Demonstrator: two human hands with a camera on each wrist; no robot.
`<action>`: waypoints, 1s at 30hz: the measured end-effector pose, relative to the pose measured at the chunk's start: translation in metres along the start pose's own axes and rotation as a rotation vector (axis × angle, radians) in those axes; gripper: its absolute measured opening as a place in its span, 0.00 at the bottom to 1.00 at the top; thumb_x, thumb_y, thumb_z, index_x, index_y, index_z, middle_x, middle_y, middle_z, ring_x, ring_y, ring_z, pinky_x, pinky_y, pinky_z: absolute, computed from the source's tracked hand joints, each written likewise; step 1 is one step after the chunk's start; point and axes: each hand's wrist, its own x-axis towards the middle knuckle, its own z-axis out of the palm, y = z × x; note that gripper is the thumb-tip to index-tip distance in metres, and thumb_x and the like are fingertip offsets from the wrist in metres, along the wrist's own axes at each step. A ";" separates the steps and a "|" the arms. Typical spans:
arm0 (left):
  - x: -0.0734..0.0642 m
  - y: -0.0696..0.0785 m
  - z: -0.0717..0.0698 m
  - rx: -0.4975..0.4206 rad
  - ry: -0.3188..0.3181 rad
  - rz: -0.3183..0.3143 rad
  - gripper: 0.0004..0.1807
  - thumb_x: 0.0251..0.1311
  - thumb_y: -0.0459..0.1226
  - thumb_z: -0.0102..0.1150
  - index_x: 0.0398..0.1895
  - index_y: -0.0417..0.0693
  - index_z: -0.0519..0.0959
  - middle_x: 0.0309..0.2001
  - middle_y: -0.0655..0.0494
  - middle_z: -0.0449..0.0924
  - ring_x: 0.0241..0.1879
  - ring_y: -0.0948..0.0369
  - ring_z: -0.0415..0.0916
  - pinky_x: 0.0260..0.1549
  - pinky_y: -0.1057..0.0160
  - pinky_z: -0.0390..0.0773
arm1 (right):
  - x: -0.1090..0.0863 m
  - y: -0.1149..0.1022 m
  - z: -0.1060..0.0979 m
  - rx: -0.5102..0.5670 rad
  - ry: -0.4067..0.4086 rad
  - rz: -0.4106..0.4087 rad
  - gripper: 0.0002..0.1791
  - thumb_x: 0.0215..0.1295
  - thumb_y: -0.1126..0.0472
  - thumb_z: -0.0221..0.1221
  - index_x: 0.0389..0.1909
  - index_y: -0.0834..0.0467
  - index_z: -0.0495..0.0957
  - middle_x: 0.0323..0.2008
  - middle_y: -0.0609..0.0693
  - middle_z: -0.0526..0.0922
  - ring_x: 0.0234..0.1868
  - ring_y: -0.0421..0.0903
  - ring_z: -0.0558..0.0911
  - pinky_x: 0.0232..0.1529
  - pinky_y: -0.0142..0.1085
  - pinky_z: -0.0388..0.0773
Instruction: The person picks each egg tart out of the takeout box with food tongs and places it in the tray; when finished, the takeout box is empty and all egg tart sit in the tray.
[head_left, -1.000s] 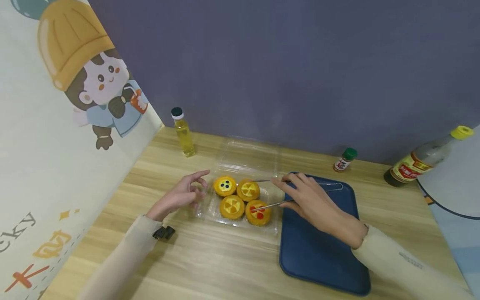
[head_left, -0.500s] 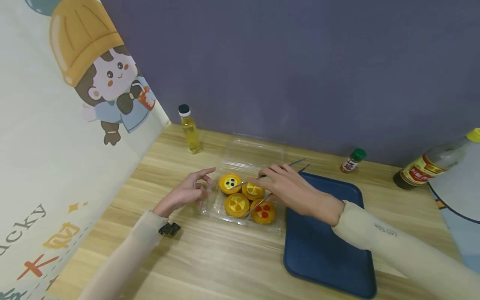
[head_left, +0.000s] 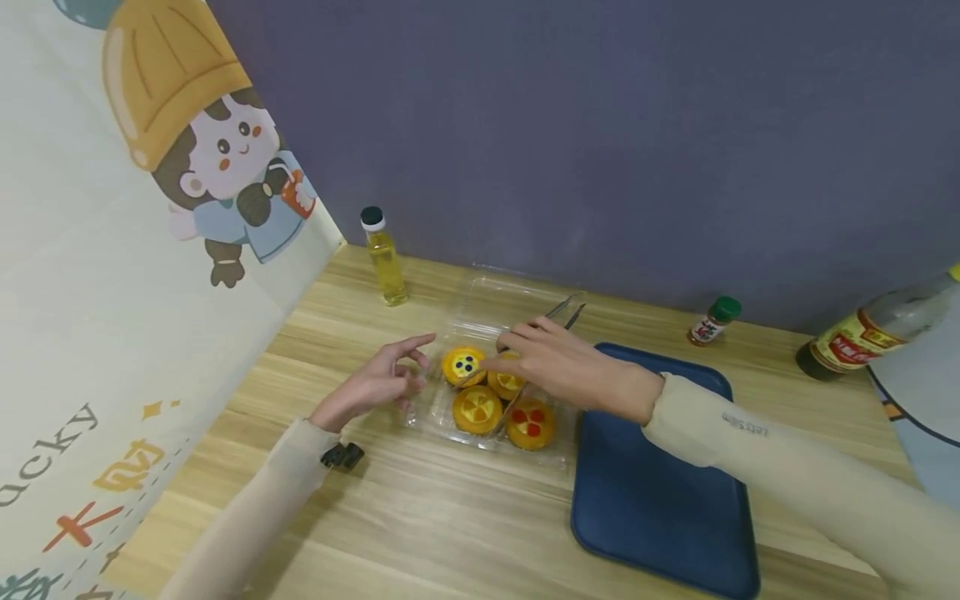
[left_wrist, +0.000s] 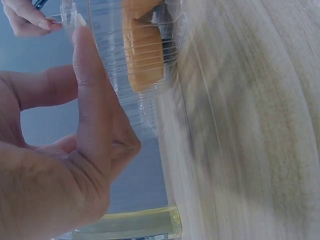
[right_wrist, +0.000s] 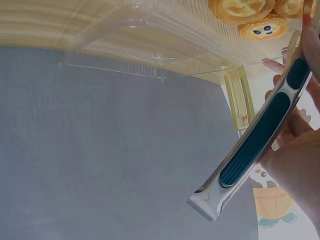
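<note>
My right hand (head_left: 555, 367) holds metal tongs (right_wrist: 257, 137) with teal grip inlays, over a clear plastic clamshell container (head_left: 442, 429). The tong tips straddle a yellow-patterned egg tart (head_left: 477, 409) at the front left; I cannot tell if they touch it. Beside it are a tart with blue dots (head_left: 463, 366), a tart with red dots (head_left: 531, 423) and another yellow tart (head_left: 504, 384), partly covered by my right hand. My left hand (head_left: 367, 387) is at the container's left rim, its fingers bent and pinching the edge.
A dark blue tray (head_left: 660, 500) lies right of the container. An oil bottle (head_left: 387, 271) stands at the back left. At the back right are a green-capped seasoning jar (head_left: 712, 323) and a dark sauce bottle (head_left: 851, 342). The container's lid (head_left: 517, 304) lies open toward the dark wall.
The right hand has moved left with the tongs, from the red-dotted tart and its yellow neighbour to the front-left tart. The left hand stays at the container's edge. The view has shifted slightly.
</note>
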 end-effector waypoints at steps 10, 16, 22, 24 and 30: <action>-0.001 0.000 0.002 -0.008 -0.003 -0.004 0.49 0.61 0.17 0.50 0.85 0.47 0.49 0.61 0.33 0.64 0.35 0.59 0.73 0.25 0.64 0.88 | 0.015 -0.002 0.009 -0.105 -0.071 -0.064 0.38 0.61 0.54 0.73 0.73 0.39 0.73 0.66 0.49 0.78 0.67 0.49 0.74 0.72 0.48 0.73; -0.001 0.000 0.001 -0.019 -0.007 0.002 0.46 0.66 0.19 0.53 0.85 0.46 0.49 0.61 0.33 0.64 0.32 0.61 0.71 0.24 0.63 0.89 | 0.018 -0.007 0.010 -0.189 -0.061 -0.088 0.35 0.65 0.58 0.71 0.73 0.39 0.73 0.65 0.49 0.79 0.66 0.49 0.74 0.73 0.47 0.72; -0.001 0.001 0.002 -0.030 -0.003 -0.018 0.46 0.66 0.19 0.53 0.85 0.48 0.50 0.63 0.33 0.64 0.32 0.61 0.72 0.24 0.64 0.89 | 0.021 -0.012 0.012 -0.251 -0.032 -0.124 0.34 0.66 0.57 0.70 0.72 0.39 0.74 0.61 0.49 0.81 0.63 0.48 0.76 0.72 0.45 0.74; -0.001 0.001 0.002 -0.031 -0.005 -0.018 0.47 0.66 0.19 0.53 0.85 0.48 0.49 0.63 0.33 0.64 0.33 0.60 0.72 0.24 0.64 0.89 | 0.021 -0.012 0.012 -0.262 -0.027 -0.129 0.34 0.66 0.57 0.70 0.72 0.39 0.74 0.61 0.49 0.81 0.63 0.48 0.76 0.71 0.45 0.74; -0.001 0.001 0.001 -0.018 -0.012 -0.016 0.47 0.65 0.19 0.51 0.85 0.47 0.49 0.61 0.34 0.64 0.34 0.59 0.73 0.23 0.64 0.88 | 0.020 -0.014 0.014 -0.330 -0.027 -0.134 0.38 0.65 0.61 0.71 0.74 0.40 0.72 0.62 0.50 0.80 0.63 0.49 0.76 0.72 0.46 0.74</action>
